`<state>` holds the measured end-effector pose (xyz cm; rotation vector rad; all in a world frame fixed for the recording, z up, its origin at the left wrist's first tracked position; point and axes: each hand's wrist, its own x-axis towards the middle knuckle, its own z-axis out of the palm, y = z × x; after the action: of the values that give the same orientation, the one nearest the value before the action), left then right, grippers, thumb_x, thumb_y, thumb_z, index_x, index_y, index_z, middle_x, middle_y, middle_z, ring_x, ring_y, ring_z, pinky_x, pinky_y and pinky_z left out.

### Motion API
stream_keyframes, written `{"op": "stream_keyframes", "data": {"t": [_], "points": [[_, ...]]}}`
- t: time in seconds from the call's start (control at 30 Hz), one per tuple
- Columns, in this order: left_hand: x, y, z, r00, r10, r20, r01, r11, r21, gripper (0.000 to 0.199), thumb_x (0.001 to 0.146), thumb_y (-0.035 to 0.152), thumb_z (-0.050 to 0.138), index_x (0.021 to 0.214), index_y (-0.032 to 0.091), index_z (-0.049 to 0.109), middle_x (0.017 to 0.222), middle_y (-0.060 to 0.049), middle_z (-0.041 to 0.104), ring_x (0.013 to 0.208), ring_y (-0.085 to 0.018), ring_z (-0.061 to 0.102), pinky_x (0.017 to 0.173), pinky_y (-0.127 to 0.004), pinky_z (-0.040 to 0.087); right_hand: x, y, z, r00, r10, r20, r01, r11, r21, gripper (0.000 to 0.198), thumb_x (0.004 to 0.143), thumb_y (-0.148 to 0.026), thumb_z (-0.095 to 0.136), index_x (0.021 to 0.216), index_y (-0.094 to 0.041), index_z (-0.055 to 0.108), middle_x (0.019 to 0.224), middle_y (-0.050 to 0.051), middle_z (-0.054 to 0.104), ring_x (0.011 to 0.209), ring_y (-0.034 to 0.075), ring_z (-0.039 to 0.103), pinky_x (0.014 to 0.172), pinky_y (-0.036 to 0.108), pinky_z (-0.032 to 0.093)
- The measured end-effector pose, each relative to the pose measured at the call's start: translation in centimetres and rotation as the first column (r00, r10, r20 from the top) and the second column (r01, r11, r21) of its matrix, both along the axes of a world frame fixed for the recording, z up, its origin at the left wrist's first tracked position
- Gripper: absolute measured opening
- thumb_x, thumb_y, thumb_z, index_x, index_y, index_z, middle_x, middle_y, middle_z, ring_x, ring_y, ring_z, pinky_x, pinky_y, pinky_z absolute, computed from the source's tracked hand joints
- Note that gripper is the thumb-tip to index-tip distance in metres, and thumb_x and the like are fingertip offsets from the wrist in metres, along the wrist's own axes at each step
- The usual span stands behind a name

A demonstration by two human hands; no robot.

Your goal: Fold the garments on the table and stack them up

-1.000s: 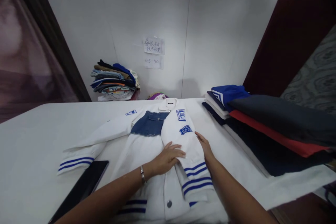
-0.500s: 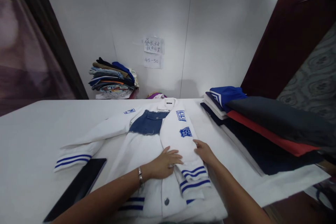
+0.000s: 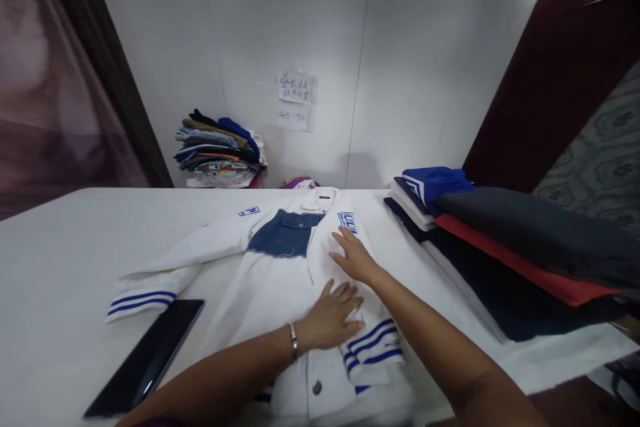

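A white jacket (image 3: 270, 293) with a blue denim chest panel (image 3: 285, 233) lies front up on the table, collar toward the wall. Its sleeve on the right is folded over the front, with the blue-striped cuff (image 3: 373, 347) near the hem. The other sleeve (image 3: 195, 247) stretches out to the left. My left hand (image 3: 333, 317) lies flat on the folded sleeve above its cuff, fingers spread. Higher up on that sleeve, below a blue patch (image 3: 346, 220), my right hand (image 3: 355, 257) rests with its fingers apart, covering part of the sleeve.
A tall pile of folded clothes (image 3: 500, 260) stands on the table (image 3: 65, 253) at the right. Another stack of clothes (image 3: 220, 147) is behind the table's far edge. A flat black object (image 3: 150, 353) lies left of the jacket. Handwritten papers (image 3: 297, 100) hang on the wall.
My right hand has let go of the sleeve's right edge and moved up and left onto the sleeve. My left hand has slid slightly right, its fingers spread wider.
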<state>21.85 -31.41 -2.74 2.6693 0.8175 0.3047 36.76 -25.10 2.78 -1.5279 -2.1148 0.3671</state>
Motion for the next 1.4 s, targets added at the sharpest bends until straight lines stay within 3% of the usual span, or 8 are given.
{"op": "stream_keyframes", "data": {"t": [0.13,0.27,0.5,0.67,0.73,0.83,1.07,1.4], "points": [[-0.3,-0.2,-1.1,1.000,-0.001,0.003,0.001,1.000,0.032,0.059,0.093,0.058,0.037,0.143,0.027,0.043,0.151,-0.010,0.042,0.143,-0.028,0.029,0.117,-0.057,0.013,-1.5,3.5,-0.3,0.991,-0.058,0.117,0.070,0.993,-0.100,0.064,0.093,-0.042,0.050,0.148,-0.013,0.035,0.159,0.016,0.019,0.148,0.030,0.012,0.116,0.049,0.017],[-0.4,-0.4,-0.9,1.000,-0.001,0.001,0.001,0.998,0.061,0.059,0.093,0.058,0.037,0.143,0.027,0.042,0.152,-0.009,0.040,0.143,-0.028,0.030,0.117,-0.056,0.014,-1.6,6.9,-0.7,0.970,-0.173,0.168,0.181,0.983,-0.033,0.064,0.096,-0.045,0.040,0.150,-0.012,0.030,0.161,0.015,0.015,0.149,0.028,0.007,0.117,0.048,0.011],[-0.6,-0.7,-1.0,0.999,-0.008,0.047,0.006,0.999,0.038,0.060,0.094,0.059,0.036,0.144,0.027,0.041,0.152,-0.009,0.040,0.143,-0.027,0.028,0.118,-0.055,0.013,1.4,10.0,-6.2,0.881,-0.379,0.282,0.437,0.882,-0.179,0.070,0.097,-0.051,0.030,0.153,-0.010,0.021,0.161,0.013,0.015,0.147,0.027,0.014,0.116,0.047,0.009],[-0.3,-0.4,-0.6,0.997,-0.020,0.075,0.029,0.993,-0.113,0.060,0.092,0.061,0.037,0.140,0.027,0.046,0.152,-0.009,0.040,0.144,-0.029,0.028,0.119,-0.056,0.013,2.3,10.5,-8.1,0.876,-0.390,0.284,0.450,0.873,-0.188,0.073,0.096,-0.055,0.027,0.154,-0.011,0.018,0.161,0.012,0.013,0.147,0.026,0.014,0.116,0.046,0.009],[-0.3,1.1,0.4,0.994,0.018,0.104,0.004,0.978,-0.209,0.055,0.090,0.059,0.044,0.133,0.026,0.055,0.146,-0.007,0.049,0.137,-0.027,0.040,0.118,-0.047,0.024,2.3,10.6,-8.1,0.877,-0.390,0.280,0.450,0.872,-0.194,0.073,0.096,-0.055,0.027,0.153,-0.010,0.018,0.161,0.012,0.013,0.147,0.026,0.014,0.116,0.046,0.009],[-0.8,5.8,2.5,0.941,0.287,0.182,-0.233,0.935,-0.268,0.041,0.091,0.046,0.048,0.120,0.023,0.065,0.132,-0.004,0.063,0.122,-0.020,0.056,0.107,-0.028,0.040,2.3,10.7,-7.9,0.879,-0.391,0.274,0.450,0.870,-0.202,0.074,0.096,-0.056,0.026,0.153,-0.011,0.019,0.161,0.012,0.013,0.146,0.027,0.015,0.116,0.047,0.009],[-2.1,18.7,3.7,0.761,0.643,0.083,-0.621,0.760,-0.193,0.039,0.094,0.018,0.038,0.126,0.014,0.060,0.137,-0.013,0.056,0.129,-0.024,0.049,0.109,-0.035,0.034,2.2,10.7,-8.0,0.883,-0.404,0.238,0.452,0.870,-0.198,0.073,0.095,-0.056,0.028,0.153,-0.011,0.022,0.161,0.011,0.016,0.146,0.026,0.016,0.117,0.047,0.009],[-2.6,21.4,1.7,0.638,0.766,-0.079,-0.767,0.625,-0.142,0.029,0.093,0.028,0.043,0.100,0.016,0.068,0.114,-0.015,0.069,0.109,-0.024,0.063,0.087,-0.031,0.046,2.0,10.4,-8.0,0.884,-0.419,0.208,0.454,0.875,-0.167,0.069,0.096,-0.053,0.030,0.151,-0.011,0.029,0.158,0.012,0.024,0.144,0.026,0.022,0.116,0.046,0.012]]}}
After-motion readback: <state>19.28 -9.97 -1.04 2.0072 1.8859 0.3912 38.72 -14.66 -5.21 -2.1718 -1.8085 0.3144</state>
